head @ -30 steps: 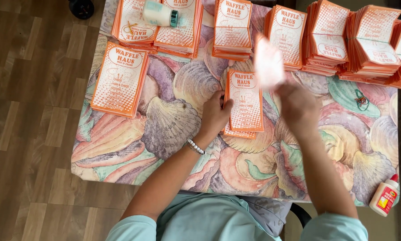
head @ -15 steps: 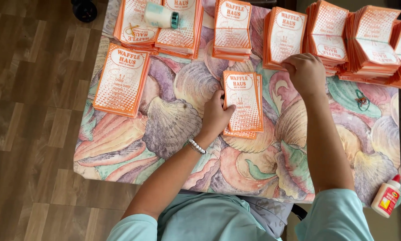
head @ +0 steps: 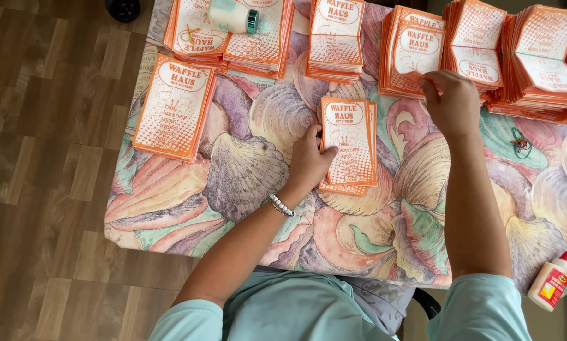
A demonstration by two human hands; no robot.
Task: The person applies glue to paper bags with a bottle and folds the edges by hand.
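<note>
My left hand [head: 310, 158] rests flat against the left edge of a small stack of orange-and-white paper bags [head: 350, 144] lying in the middle of the table. My right hand [head: 451, 101] reaches forward to a taller stack of the same bags [head: 416, 53] at the back, fingers curled on the front edge of its top bag. More stacks of these bags line the far edge, and a separate pile [head: 175, 106] lies at the left. A bead bracelet [head: 280, 205] circles my left wrist.
The table carries a cloth printed with seashells [head: 245, 170]. A white glue bottle with a red cap [head: 550, 282] stands at the near right corner. A white roll with a green end [head: 233, 15] lies on the back-left stacks. Wooden floor lies to the left.
My right hand was raised with a blurred bag a second ago. It has since come down and moved forward onto the stack at the back. The left hand has stayed by the middle stack.
</note>
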